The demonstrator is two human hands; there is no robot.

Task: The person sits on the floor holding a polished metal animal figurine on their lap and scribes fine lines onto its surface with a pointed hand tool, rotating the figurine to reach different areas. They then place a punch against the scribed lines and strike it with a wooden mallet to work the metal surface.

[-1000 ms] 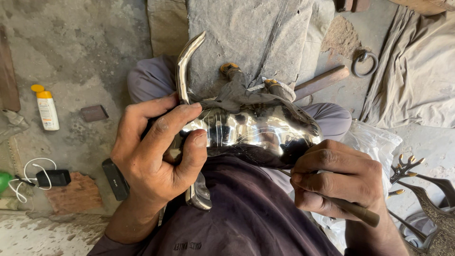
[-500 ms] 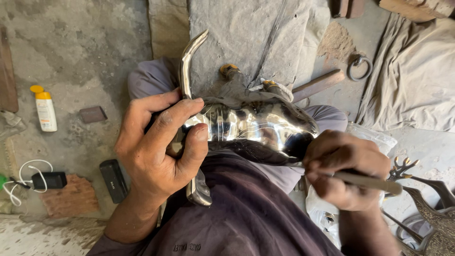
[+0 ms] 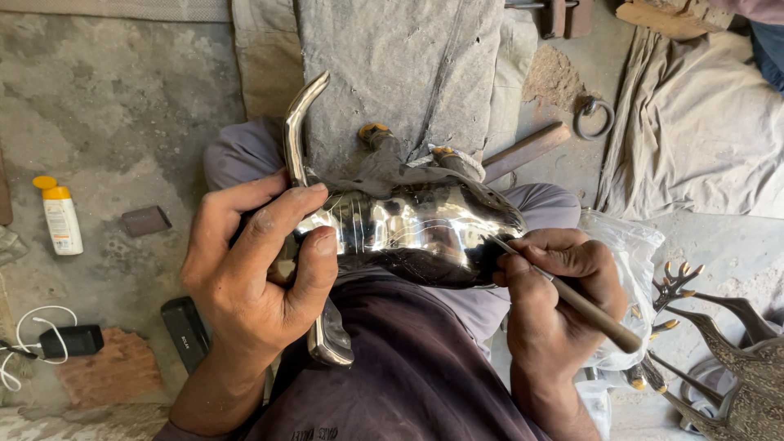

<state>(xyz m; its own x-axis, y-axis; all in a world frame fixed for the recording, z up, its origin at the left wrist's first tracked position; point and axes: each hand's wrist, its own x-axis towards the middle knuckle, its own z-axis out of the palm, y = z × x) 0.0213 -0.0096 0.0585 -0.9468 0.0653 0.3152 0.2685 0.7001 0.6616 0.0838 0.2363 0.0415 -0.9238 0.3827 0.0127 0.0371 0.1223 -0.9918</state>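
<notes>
Two hands: left hand grips one shiny metal figure, right hand one tool.

Metal deer figure cut off

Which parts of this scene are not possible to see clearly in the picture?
- Head view: the tool tip, too thin where it meets the shiny metal figure.
- Head view: the figure's near end, covered by the left hand.
- Head view: the tool's middle, wrapped by the right hand.
- Head view: the deer-shaped metal figure, cut off by the right and bottom edges.
</notes>
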